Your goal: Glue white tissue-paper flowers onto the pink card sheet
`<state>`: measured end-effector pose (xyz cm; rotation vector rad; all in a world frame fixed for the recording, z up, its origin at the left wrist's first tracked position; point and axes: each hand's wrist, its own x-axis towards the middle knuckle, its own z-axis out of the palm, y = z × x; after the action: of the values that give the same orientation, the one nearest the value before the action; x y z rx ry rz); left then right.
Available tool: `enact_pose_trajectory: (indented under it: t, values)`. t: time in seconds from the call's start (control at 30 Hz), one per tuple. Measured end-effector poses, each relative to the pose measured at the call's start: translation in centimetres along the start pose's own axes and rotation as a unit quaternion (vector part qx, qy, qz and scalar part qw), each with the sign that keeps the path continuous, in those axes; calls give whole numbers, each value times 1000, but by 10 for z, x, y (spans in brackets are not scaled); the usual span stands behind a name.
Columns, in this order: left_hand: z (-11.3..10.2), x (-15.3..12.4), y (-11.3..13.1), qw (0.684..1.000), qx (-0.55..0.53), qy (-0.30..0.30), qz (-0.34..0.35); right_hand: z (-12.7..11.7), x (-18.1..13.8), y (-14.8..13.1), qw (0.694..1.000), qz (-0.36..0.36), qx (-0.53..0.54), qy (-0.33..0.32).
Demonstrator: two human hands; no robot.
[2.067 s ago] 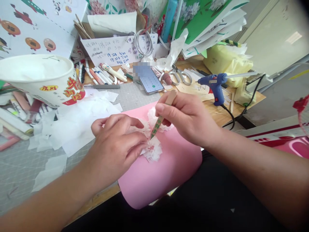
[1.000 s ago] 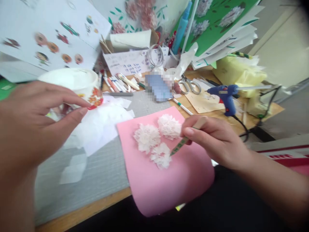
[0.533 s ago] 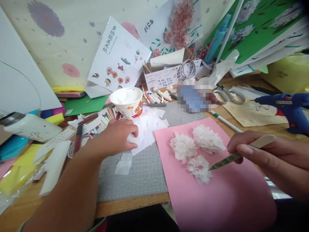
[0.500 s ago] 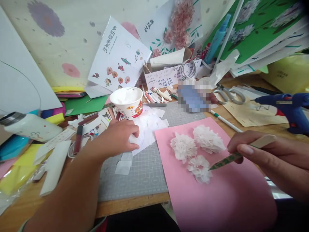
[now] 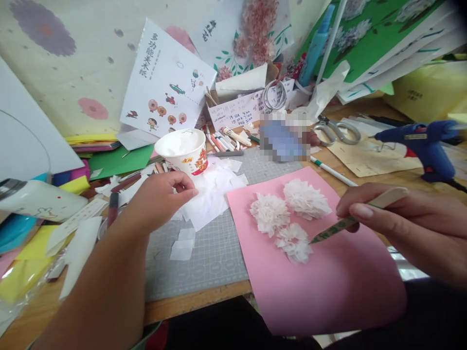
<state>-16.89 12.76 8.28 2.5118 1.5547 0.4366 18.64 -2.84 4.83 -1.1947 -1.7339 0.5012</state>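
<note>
My left hand (image 5: 160, 197) is over the loose white paper pieces (image 5: 209, 204), thumb and forefinger pinched together at their left edge. Whatever is between those fingertips is too small to make out. Held in my right hand (image 5: 386, 214) is a flat wooden craft stick (image 5: 386, 197), its lower end green with pale markings. The stick's tip touches or nearly touches the lowest of three ruffled white paper flowers (image 5: 295, 243). These flowers lie together on a pink sheet (image 5: 310, 296), which overhangs the table's front edge.
A white paper bowl (image 5: 182, 150) stands behind the paper pieces on a grey cutting mat (image 5: 207, 267). Scissors (image 5: 337, 131) and a blue glue gun (image 5: 419, 141) lie at right. Markers (image 5: 228, 141), scraps and a white bottle (image 5: 40, 199) crowd the back and left.
My left thumb and forefinger, apart earlier, have closed into a pinch at the paper pieces. The whole view has shifted slightly. My right hand keeps the stick at the same flower.
</note>
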Motion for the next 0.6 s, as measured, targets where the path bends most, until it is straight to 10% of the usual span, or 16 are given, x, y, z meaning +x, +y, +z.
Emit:
enact_pose_trajectory:
  t: [0.17,0.33,0.6]
  values:
    - [32,-19,49,975,-87,140,146,3,8,-10,998,22,64,5]
    - [67,-36,102,914,-138,80,372,5,7,-10,994,40,104,-3]
    - [84,-37,104,912,-124,32,390,3,6,-9,991,13,128,26]
